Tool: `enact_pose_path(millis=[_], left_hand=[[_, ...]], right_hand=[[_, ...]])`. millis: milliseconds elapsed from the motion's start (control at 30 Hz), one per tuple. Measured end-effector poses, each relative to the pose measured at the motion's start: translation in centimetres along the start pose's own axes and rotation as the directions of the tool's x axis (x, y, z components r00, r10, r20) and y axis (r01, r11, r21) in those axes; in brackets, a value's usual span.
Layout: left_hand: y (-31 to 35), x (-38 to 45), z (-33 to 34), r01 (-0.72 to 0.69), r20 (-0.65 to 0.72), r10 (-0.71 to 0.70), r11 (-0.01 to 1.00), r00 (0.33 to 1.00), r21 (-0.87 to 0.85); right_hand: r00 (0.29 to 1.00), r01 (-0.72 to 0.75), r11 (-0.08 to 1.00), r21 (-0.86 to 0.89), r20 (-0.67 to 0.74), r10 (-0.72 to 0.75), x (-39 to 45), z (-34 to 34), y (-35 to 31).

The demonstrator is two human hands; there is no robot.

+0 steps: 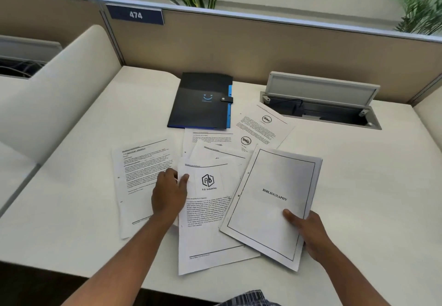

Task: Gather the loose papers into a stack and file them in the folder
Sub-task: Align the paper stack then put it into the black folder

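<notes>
White desk point(358, 186), papers mostly scattered — gathering barely begun. Right hand point(308, 231) grips a small stack point(272, 200) at four o'clock; left hand point(169, 191) pinches the logo sheet's point(210, 222) edge. Folder point(201, 101) lies closed at twelve — filing remains.

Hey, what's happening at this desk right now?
A person is gathering loose papers on a white desk. The right hand holds a small stack topped by the Bibliography page; the left hand pinches the A.B. Industries sheet. The black folder lies shut behind them.
</notes>
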State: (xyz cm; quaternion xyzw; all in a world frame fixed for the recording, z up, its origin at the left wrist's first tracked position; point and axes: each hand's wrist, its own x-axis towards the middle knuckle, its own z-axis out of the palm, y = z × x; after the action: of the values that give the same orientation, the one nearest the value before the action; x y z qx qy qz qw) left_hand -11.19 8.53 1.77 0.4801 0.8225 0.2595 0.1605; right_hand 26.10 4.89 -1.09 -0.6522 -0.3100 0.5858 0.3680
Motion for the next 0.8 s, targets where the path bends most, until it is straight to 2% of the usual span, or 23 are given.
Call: enact_pose_path(millis=[233, 367, 467, 633, 733, 800], left_hand=[[0.5, -2.0, 0.9, -0.072, -0.012, 0.072, 0.997, 0.997, 0.013], [0.8, -1.8, 1.5, 0.006, 0.105, -0.006, 1.000, 0.994, 0.002], [0.8, -1.2, 1.6, -0.001, 0.187, -0.002, 1.000, 0.982, 0.016], [0.8, 0.0, 0.9, 0.028, 0.186, -0.012, 0.996, 0.982, -0.086], [1.3, 0.1, 0.8, 0.087, 0.173, -0.064, 0.988, 0.983, -0.124], [1.5, 0.0, 1.0, 0.123, 0.256, -0.087, 0.984, 0.963, -0.129]], right_hand=[[0.999, 0.000, 1.000, -0.014, -0.040, -0.001, 0.1, 0.1, 0.7], [0.997, 0.012, 1.000, -0.014, -0.071, -0.013, 0.2, 0.3, 1.1], [0.998, 0.004, 1.000, 0.009, -0.063, -0.004, 0.3, 0.2, 1.0], [1.000, -0.009, 0.992, 0.128, 0.022, 0.007, 0.2, -0.4, 0.4], [0.999, -0.030, 0.984, 0.177, 0.050, 0.021, 0.0, -0.7, 0.4], [0.999, -0.030, 0.982, 0.187, 0.041, 0.023, 0.0, -0.7, 0.4]])
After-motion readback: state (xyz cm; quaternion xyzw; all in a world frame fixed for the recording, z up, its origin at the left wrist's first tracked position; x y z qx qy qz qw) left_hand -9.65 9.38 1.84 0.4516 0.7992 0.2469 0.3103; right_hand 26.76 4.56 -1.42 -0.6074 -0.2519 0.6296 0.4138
